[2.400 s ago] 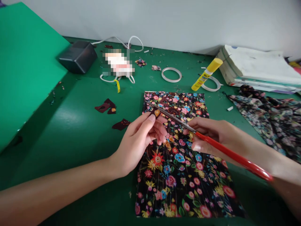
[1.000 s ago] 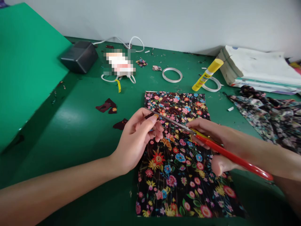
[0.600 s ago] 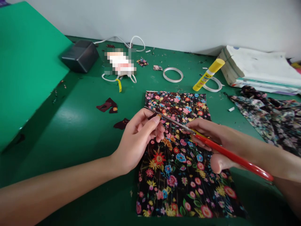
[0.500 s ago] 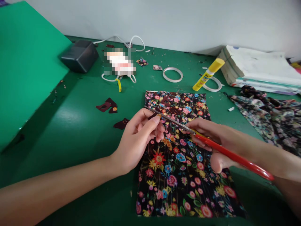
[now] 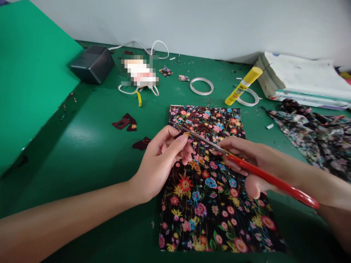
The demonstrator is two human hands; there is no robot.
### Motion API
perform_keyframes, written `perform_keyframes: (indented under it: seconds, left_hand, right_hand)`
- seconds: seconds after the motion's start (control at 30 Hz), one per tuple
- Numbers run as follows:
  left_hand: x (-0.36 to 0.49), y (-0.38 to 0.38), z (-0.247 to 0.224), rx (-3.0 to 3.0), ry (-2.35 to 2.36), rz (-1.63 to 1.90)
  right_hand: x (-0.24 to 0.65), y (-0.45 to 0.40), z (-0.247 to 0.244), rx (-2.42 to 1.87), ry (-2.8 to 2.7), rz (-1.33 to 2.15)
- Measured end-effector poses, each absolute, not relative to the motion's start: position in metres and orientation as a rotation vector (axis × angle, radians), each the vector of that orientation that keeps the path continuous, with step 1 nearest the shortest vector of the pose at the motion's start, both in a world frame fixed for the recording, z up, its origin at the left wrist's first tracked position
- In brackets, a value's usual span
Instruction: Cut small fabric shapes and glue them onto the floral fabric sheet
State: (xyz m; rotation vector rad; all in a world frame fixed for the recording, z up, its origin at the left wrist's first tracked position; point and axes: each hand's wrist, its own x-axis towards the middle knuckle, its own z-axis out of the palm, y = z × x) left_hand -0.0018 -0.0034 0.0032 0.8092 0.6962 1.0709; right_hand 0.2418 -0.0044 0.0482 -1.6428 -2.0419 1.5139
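My left hand pinches a small dark maroon scrap between thumb and fingers; an orange spot on it shows by the thumb tip. In my right hand are red-handled scissors, their blades pointing left and lying along the scrap. Both hands are over a dark floral fabric piece spread flat on the table. Maroon cut-outs rest on the fabric's upper part. More maroon scraps lie left of the fabric, one of them close to my left hand.
Behind the fabric are a yellow glue stick and white tape rings. A stack of books and crumpled floral cloth occupy the right. At left stand a black box and a green panel. White cables run behind.
The scissor blades have shifted very slightly against the maroon scrap. Both hands keep nearly the same place, and the things on the table have not moved.
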Motion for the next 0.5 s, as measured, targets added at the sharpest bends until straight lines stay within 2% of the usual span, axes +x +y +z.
perform_keyframes:
  seconds: [0.5]
  left_hand:
    - [-0.0007,-0.0025,0.004,0.804,0.715,1.07]
  right_hand:
    - [0.2352,-0.0055,0.0536,-1.651,-1.951,1.565]
